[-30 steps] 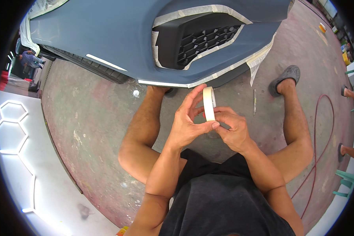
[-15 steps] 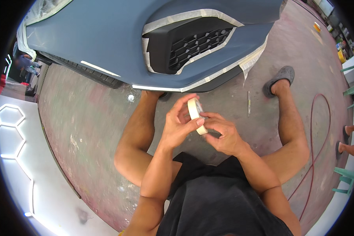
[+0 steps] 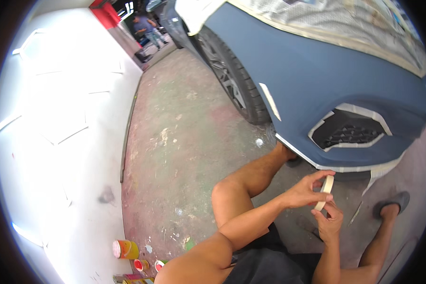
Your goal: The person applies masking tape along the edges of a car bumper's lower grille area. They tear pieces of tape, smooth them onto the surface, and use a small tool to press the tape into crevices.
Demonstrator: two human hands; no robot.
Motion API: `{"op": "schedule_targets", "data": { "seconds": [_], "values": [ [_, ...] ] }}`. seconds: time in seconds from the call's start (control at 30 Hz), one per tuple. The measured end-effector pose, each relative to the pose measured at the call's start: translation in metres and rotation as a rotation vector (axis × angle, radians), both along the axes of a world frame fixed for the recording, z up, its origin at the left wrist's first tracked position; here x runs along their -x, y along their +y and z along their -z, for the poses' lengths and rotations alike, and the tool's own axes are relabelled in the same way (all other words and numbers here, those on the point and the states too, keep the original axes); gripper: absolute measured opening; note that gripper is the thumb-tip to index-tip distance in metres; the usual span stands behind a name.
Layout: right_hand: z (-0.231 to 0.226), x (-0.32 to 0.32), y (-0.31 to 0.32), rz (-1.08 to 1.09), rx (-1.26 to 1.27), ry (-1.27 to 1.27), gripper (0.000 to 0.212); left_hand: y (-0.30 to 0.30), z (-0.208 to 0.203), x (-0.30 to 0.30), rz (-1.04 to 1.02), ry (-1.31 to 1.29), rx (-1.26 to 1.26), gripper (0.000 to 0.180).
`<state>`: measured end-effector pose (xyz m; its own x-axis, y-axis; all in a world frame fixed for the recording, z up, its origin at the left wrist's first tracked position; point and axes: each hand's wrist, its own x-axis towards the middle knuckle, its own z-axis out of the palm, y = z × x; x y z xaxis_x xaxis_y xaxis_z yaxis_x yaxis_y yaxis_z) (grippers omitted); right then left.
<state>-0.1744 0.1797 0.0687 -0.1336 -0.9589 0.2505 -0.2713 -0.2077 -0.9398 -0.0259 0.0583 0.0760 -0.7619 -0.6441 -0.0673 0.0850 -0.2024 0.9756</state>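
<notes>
The stained concrete floor (image 3: 184, 142) spreads from the centre of the view toward 7 o'clock, patched with dull red and grey and flecked with pale spots, and a white wall (image 3: 57, 132) with bright light strips fills the 9 o'clock side. A matte blue car (image 3: 326, 75) takes up the 1 to 3 o'clock sector, its upper part covered with masking paper (image 3: 345, 19), a front wheel (image 3: 232, 80) at 12 o'clock and a dark grille opening (image 3: 348, 132) outlined in pale tape at 3 o'clock. At 11 o'clock, far off, another person (image 3: 146, 28) stands in a doorway. Small paint cans (image 3: 128, 250) sit at 7 o'clock by the wall. The person squats, bare knees up, one foot in a grey slipper (image 3: 393, 201) at 4 o'clock. The roll of masking tape (image 3: 324, 192) is a thin cream ring seen nearly edge-on at 4 o'clock, just below the bumper's lower edge. The left hand (image 3: 307, 191) grasps it from the left, thumb and fingers closed around its rim; the right hand (image 3: 330, 222) pinches it from below at its lower edge. Compared with half a second ago, the view has swung to the left: the wall and floor now show widely, the car has shifted to the right, and the roll sits lower right instead of centre.
</notes>
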Motion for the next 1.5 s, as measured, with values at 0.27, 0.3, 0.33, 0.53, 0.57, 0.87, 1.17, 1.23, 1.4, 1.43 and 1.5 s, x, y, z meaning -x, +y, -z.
{"op": "schedule_targets", "data": {
  "seconds": [0.27, 0.3, 0.33, 0.53, 0.57, 0.87, 1.17, 1.23, 1.4, 1.43, 1.5],
  "values": [
    [0.005, -0.006, -0.004, 0.016, -0.159, -0.299, 0.021, -0.004, -0.010, -0.006, -0.090, 0.007, 0.082, 0.080],
    [0.004, -0.007, -0.006, 0.001, -0.155, -0.264, 0.021, -0.004, -0.012, -0.005, -0.122, 0.021, 0.103, 0.077],
    [0.003, -0.007, -0.006, -0.003, -0.160, -0.226, 0.021, -0.007, -0.014, -0.006, -0.130, 0.040, 0.100, 0.072],
    [0.008, -0.002, -0.011, -0.110, 0.120, 0.065, 0.020, -0.018, -0.014, 0.002, -0.290, 0.152, -0.008, 0.022],
    [0.009, -0.001, -0.010, -0.096, 0.136, 0.052, 0.022, -0.020, -0.015, 0.002, -0.283, 0.155, -0.080, 0.020],
    [0.016, -0.002, -0.011, -0.168, 0.077, -0.104, 0.023, -0.019, -0.019, -0.004, -0.271, 0.040, -0.158, 0.018],
    [0.019, -0.004, -0.010, -0.162, -0.030, -0.259, 0.021, -0.017, -0.007, -0.008, -0.253, -0.046, -0.257, 0.030],
    [0.017, -0.004, -0.009, -0.165, -0.055, -0.206, 0.021, -0.017, -0.003, -0.009, -0.253, -0.047, -0.275, 0.028],
    [0.015, -0.012, -0.009, -0.150, -0.066, -0.469, 0.036, -0.015, 0.000, -0.006, -0.329, 0.013, -0.183, 0.018],
    [0.015, -0.012, -0.010, -0.128, -0.118, -0.491, 0.042, -0.014, 0.000, -0.006, -0.343, 0.011, -0.158, 0.018],
    [0.015, -0.014, -0.013, -0.114, -0.120, -0.474, 0.039, -0.011, -0.001, -0.003, -0.400, 0.032, -0.109, 0.024]
  ]
}}
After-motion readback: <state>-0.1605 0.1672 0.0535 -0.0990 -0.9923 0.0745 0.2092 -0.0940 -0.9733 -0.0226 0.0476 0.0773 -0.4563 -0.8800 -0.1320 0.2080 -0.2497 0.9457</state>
